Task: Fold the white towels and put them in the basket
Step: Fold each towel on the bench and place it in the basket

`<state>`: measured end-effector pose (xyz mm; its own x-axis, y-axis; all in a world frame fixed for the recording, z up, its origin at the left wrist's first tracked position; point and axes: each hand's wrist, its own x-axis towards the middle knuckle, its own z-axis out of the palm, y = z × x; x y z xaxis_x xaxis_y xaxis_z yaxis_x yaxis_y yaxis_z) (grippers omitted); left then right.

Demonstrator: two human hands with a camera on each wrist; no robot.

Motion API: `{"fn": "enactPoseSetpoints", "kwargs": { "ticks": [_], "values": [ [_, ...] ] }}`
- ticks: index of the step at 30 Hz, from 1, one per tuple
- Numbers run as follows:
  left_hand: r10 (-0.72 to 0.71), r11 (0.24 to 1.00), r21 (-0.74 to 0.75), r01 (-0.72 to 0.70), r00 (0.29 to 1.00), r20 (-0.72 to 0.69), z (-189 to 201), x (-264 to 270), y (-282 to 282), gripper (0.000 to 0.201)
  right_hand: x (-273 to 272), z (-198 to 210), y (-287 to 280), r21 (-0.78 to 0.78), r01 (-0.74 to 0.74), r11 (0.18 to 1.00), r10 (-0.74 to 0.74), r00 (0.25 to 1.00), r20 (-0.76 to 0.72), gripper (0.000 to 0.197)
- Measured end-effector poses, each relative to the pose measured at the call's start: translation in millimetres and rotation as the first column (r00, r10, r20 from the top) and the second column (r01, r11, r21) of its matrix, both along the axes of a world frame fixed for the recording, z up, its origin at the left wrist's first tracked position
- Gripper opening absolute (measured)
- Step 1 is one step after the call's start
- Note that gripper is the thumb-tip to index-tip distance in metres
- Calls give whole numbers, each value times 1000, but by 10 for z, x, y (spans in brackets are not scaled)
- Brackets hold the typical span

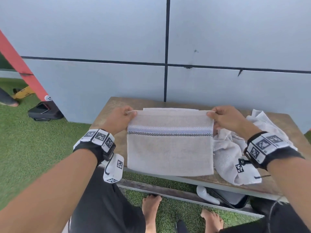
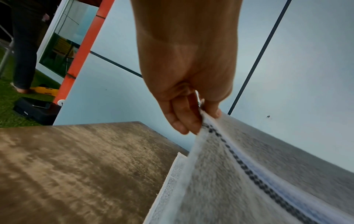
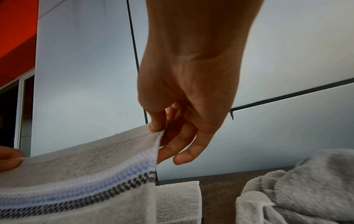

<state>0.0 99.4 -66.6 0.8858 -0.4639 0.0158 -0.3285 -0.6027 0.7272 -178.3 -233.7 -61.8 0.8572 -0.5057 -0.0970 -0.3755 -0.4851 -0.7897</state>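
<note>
A white towel (image 1: 170, 148) with a blue and black checked stripe hangs above the brown table (image 1: 109, 113), held up by its two top corners. My left hand (image 1: 125, 116) pinches the left corner between thumb and fingers; in the left wrist view the left hand (image 2: 199, 115) has the towel (image 2: 239, 181) edge in its pinch. My right hand (image 1: 217, 116) pinches the right corner, and the right wrist view shows the right hand (image 3: 162, 133) gripping the towel (image 3: 86, 174). Beneath it a folded towel (image 3: 178, 201) lies flat. No basket shows.
A crumpled heap of white towels (image 1: 235, 152) lies on the table's right side. A grey panelled wall (image 1: 168, 47) stands right behind the table. A black case (image 1: 44, 111) and a red beam (image 1: 21, 68) stand on the grass at left. My bare feet (image 1: 151, 209) are under the table.
</note>
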Motion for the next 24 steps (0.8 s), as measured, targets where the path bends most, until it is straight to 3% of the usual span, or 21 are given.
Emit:
{"fn": "enactPoseSetpoints", "kwargs": {
  "ticks": [3, 8, 17, 24],
  "values": [
    [45, 999, 30, -46, 998, 32, -117, 282, -210, 18, 396, -169, -189, -180, 52, 982, -59, 998, -32, 24],
    [106, 993, 39, -107, 993, 43, -390, 817, -596, 16, 965, -432, -500, -300, 98, 949, -110, 994, -23, 13],
    [146, 971, 180, -159, 986, 83, -956, 1540, -1163, 11, 1649, -1068, -908, -332, 97, 938, -146, 981, -125, 15],
    [-5, 977, 209, -42, 976, 217, -1358, 1707, -1172, 11, 1689, -1399, -980, -392, 68, 918, -104, 992, -71, 11]
  ]
}}
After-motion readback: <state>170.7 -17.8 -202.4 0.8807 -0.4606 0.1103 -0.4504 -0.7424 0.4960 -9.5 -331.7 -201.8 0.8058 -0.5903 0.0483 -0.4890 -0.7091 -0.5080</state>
